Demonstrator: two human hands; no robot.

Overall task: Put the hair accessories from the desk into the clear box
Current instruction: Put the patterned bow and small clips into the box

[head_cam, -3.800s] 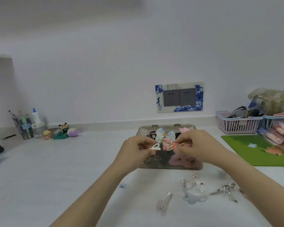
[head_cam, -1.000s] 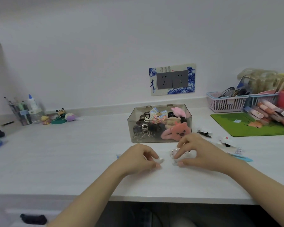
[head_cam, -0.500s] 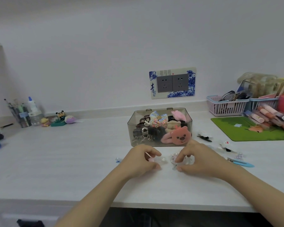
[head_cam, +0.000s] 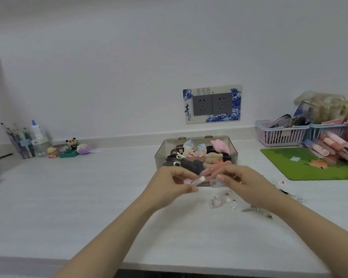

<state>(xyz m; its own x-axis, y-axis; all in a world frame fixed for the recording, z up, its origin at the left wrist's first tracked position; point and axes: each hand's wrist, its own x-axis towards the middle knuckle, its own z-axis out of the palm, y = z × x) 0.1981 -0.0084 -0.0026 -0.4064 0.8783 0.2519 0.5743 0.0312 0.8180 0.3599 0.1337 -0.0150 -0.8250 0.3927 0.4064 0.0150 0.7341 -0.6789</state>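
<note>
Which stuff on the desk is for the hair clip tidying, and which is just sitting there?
For the job:
left hand holding a small clip
right hand holding a clear clip
clear box
loose clips

Just lying about:
green mat
pink basket
little toys
pen cup

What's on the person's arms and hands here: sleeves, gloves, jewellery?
Nothing worn shows. Both forearms are bare up to the frame edge: no sleeves, gloves, watch or bracelets. The left hand and right hand show no rings. Nails look short and unpainted, though blur limits that.
</note>
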